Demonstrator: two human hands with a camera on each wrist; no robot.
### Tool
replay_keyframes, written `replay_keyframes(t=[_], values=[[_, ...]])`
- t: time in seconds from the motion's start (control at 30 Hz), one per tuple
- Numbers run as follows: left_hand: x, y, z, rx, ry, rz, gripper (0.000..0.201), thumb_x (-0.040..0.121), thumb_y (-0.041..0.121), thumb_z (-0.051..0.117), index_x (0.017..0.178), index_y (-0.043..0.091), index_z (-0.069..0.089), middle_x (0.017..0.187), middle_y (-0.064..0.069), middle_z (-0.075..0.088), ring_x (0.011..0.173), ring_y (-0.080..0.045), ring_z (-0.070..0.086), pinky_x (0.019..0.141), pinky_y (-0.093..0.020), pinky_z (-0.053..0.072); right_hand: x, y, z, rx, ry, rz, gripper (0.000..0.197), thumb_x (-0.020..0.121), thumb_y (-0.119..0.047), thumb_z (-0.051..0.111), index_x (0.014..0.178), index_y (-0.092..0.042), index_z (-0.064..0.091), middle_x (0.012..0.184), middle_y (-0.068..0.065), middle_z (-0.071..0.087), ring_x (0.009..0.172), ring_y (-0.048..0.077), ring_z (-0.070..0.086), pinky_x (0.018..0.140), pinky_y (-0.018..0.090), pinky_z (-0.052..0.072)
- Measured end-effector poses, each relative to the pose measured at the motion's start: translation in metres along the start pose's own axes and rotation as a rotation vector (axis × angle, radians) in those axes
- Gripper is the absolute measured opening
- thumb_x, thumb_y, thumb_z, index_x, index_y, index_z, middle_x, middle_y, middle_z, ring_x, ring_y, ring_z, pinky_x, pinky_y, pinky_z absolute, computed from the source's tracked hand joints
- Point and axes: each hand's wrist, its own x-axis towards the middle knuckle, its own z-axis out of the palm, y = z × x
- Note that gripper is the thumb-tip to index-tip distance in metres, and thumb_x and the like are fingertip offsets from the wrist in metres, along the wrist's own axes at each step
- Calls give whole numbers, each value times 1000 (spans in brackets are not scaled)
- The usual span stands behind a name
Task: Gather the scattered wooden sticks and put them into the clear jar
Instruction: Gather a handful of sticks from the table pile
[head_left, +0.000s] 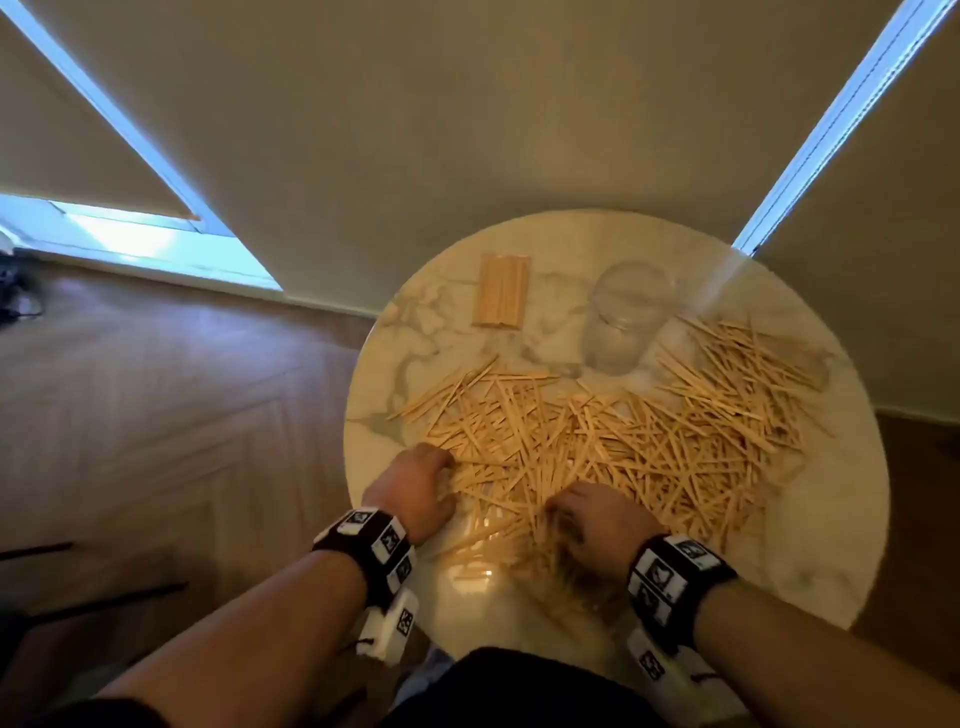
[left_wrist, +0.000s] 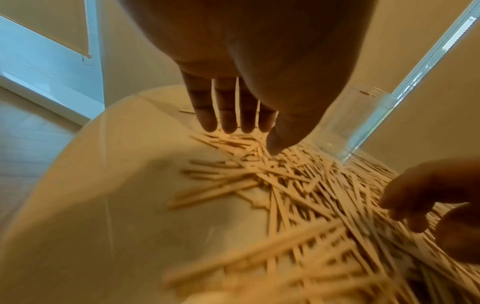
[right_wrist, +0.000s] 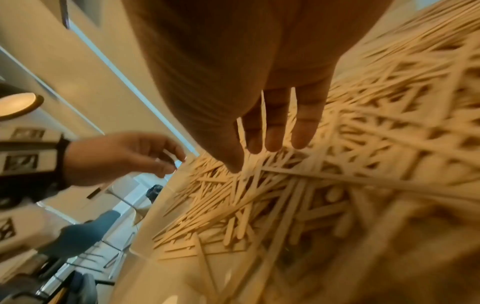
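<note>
Several thin wooden sticks (head_left: 613, 441) lie scattered in a wide heap across the middle and right of the round marble table (head_left: 831, 545). The clear jar (head_left: 628, 317) stands upright behind the heap; no sticks show inside it. My left hand (head_left: 421, 483) is at the heap's near-left edge, its straight fingers (left_wrist: 226, 123) pointing down so the tips touch the sticks (left_wrist: 298, 185), with the jar (left_wrist: 363, 123) beyond. My right hand (head_left: 587, 525) hovers low over the near middle of the heap, fingers (right_wrist: 272, 144) straight above the sticks (right_wrist: 259, 195). Neither hand holds a stick.
A neat flat stack of sticks (head_left: 503, 291) lies at the back left of the table, left of the jar. The table's near edge is by my lap. Wooden floor (head_left: 182, 415) lies to the left, with a wall and window blinds behind.
</note>
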Motion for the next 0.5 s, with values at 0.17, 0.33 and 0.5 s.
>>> replay_keyframes(t=[0.17,0.33,0.5], values=[[57,-12,-23,115,47,-21,95,80,52,76,156,18,31,157,-5,32,142,-31,36,117,-42,37,47,-28,4,-80,-59,-24,53,97,-30,54,149,-31,43,143,-3,45,132,24,43,109,42,45],[98,-22,-31,216,-29,-97,117,71,69,76,158,17,18,157,-6,30,141,-35,34,112,-50,40,71,-32,1,-103,-39,25,50,98,-24,56,147,-30,48,140,-2,47,129,25,45,107,41,47],[114,-25,-27,282,-121,-46,84,80,60,72,146,18,40,142,-9,47,128,-34,50,104,-49,47,89,-36,-19,-134,-40,40,42,98,-26,54,139,-30,57,137,-4,51,127,23,47,104,39,48]])
